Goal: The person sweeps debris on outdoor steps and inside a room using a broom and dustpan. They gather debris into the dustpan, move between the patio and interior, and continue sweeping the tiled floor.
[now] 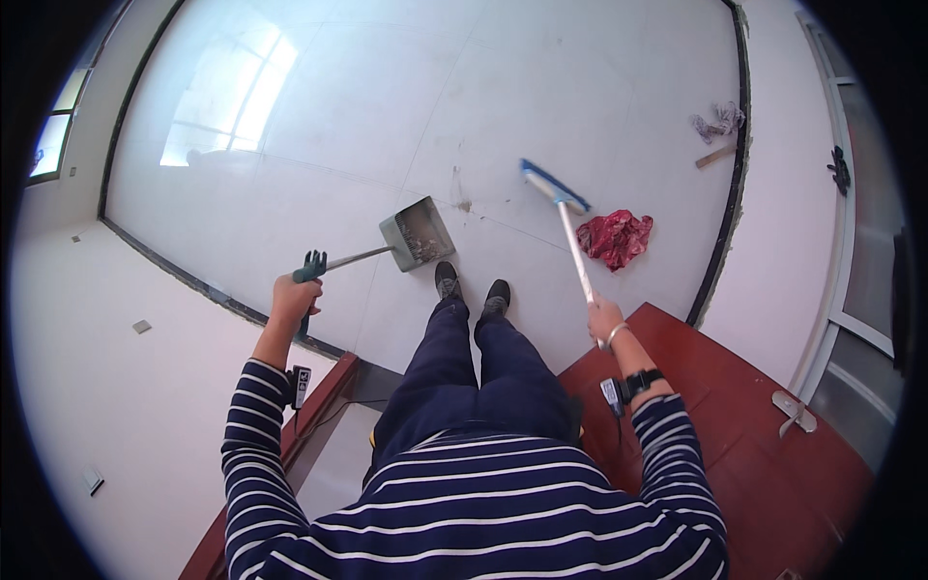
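My left hand (295,296) grips the dark green handle of a long-handled dustpan (395,235). Its grey-green pan rests on the floor just ahead of my shoes, with a toothed comb edge and brownish debris inside. In my right hand (606,321) is the pale pole of a broom (557,188). The broom's head, with dark blue bristles along one side, lies ahead and to the right. A crumpled red plastic bag (616,239) sits on the floor beside the broom head. Between dustpan and broom, a small patch of dirt (465,206) marks the floor.
A red door (696,406) with a metal lever handle (794,415) stands open close on my right. By the right wall lie a crumpled cloth (718,122) and a wooden piece (715,156). A red door frame (319,406) is at my left. Dark skirting edges the glossy pale floor (406,94).
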Demonstrator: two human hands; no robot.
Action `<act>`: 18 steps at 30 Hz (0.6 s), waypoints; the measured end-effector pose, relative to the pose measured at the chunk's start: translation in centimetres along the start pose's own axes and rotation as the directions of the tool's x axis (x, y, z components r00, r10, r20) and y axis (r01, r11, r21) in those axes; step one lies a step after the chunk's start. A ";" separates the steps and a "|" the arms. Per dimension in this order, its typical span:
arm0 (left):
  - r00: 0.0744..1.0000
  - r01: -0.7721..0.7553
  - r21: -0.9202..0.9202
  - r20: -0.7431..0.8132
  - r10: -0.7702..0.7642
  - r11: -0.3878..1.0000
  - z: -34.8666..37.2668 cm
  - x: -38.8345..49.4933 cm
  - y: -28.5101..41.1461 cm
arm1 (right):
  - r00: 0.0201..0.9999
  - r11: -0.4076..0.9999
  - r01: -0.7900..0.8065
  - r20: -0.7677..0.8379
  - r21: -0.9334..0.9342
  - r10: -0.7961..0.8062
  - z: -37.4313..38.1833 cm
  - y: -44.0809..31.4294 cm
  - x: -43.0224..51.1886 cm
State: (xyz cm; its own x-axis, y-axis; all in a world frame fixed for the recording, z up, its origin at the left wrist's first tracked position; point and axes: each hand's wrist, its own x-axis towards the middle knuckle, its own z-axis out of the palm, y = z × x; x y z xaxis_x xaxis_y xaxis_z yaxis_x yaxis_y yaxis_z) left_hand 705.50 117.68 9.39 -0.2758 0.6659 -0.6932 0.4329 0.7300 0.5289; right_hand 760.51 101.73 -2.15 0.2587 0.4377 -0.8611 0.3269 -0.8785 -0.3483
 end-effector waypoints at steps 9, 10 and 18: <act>1.000 -0.024 -0.084 -0.018 0.022 0.996 2.2 -0.9 -1.4 | 0.793 0.399 0.608 0.497 -0.687 -0.353 15.3 2.1 2.3; 0.999 -0.029 -0.086 -0.024 0.027 0.996 2.1 -0.6 -1.6 | 0.829 0.558 0.551 0.478 -0.620 -0.288 16.5 1.2 0.6; 0.998 -0.061 -0.035 -0.007 0.061 0.998 0.2 1.1 -2.6 | 0.963 0.989 -0.064 0.268 0.135 0.026 10.7 -3.1 -9.7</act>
State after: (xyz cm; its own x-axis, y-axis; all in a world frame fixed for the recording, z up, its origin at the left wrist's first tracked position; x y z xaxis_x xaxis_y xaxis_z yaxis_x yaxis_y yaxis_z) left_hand 704.27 116.46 7.16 -0.2547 0.7103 -0.6562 0.4187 0.6927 0.5872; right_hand 747.25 98.16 3.35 0.0141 0.3473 -0.9376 0.1841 -0.9226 -0.3390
